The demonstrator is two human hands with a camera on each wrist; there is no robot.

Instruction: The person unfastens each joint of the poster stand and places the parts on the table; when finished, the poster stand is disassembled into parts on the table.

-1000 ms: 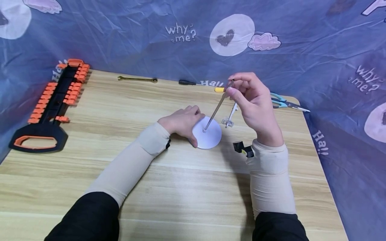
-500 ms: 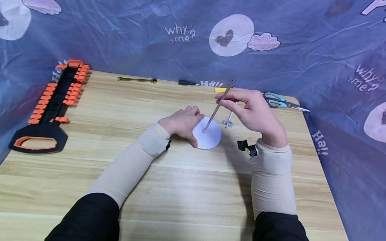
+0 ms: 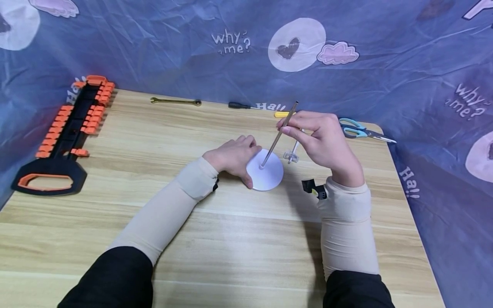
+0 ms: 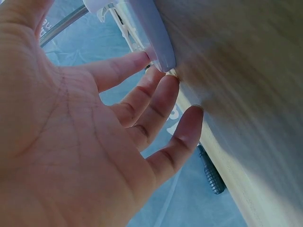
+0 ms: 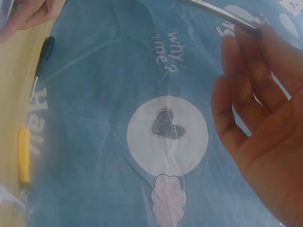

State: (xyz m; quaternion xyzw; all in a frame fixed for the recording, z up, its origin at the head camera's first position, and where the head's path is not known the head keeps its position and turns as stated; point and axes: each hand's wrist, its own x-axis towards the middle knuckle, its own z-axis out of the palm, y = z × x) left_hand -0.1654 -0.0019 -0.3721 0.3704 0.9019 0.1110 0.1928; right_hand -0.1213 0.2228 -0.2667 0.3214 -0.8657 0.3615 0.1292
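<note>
A white round base point(image 3: 269, 175) lies on the table, and a thin metal rod point(image 3: 278, 139) rises slanting from the collar at its centre. My left hand point(image 3: 232, 156) holds the base at its left edge, thumb at the front and fingers behind. In the left wrist view, the index fingertip meets the rim of the base point(image 4: 154, 35). My right hand point(image 3: 321, 139) pinches the rod between thumb and fingers, leaving its upper end sticking out above. Beside the base, a clear plastic piece with a white stem point(image 3: 291, 156) lies partly behind the right hand.
Along the back edge lie a wrench point(image 3: 175, 101), a black-handled screwdriver point(image 3: 239, 105) and a yellow-handled tool point(image 3: 282, 114). Scissors point(image 3: 356, 129) lie at the back right. A black and orange rack point(image 3: 73, 124) stands at the left. A printed blue curtain point(image 3: 173, 51) hangs behind the table.
My right hand has slid down the rod from near its top, so the upper end now shows above the fingers. Left hand and base stay in place.
</note>
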